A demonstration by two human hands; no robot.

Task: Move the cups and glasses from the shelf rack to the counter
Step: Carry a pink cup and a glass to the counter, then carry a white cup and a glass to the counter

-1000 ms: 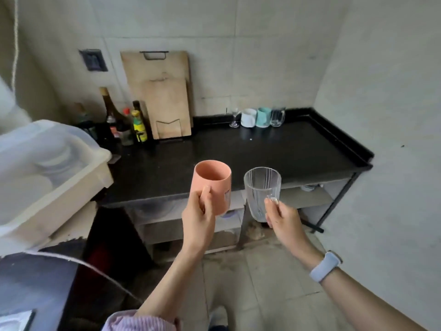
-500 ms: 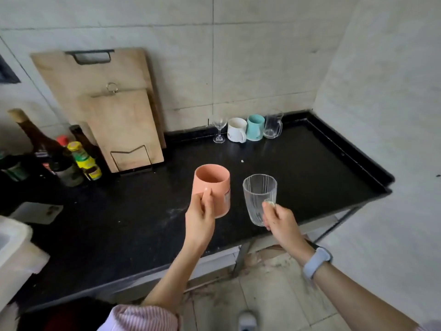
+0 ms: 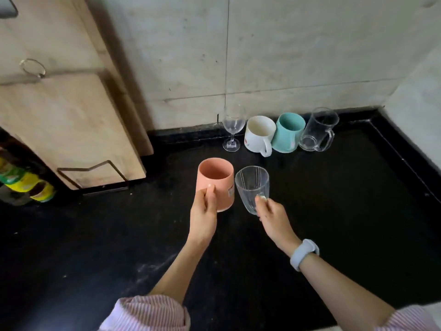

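1. Since the earlier frame, both hands have carried their loads forward over the counter (image 3: 334,211), and the row of drinkware at the back wall now sits much nearer.

2. The left hand (image 3: 202,216) has its grip closed round the pink cup (image 3: 216,180), thumb up the near side, fingers hidden behind. The right hand (image 3: 274,216) grasps the ribbed glass (image 3: 253,187) low on its body, thumb pressed against the near wall.

3. Both vessels ride upright, mouths open to the ceiling, side by side and almost touching; whether their bases have met the surface cannot be told, though they appear to hang just above it.

4. The low holds likely keep the rims clear and the bases free for setting down, apparently next to the earlier arrivals.

5. The pink cup is matte, opaque and gently tapered, with a small label on its side. The glass is clear and thin, with vertical ribs, narrowing toward its foot.

6. Against the wall stand a wine glass (image 3: 233,129), a white mug (image 3: 259,134), a teal cup (image 3: 288,132) and a clear glass mug (image 3: 318,130), close together in a line.

7. The counter is glossy black stone with a raised lip. To the left, pale wooden cutting boards (image 3: 59,115) lean in a wire stand, with bottles (image 3: 23,182) beside them.

8. A pale blue wristband (image 3: 304,253) circles the right wrist; striped pink sleeves (image 3: 148,314) show at the bottom.
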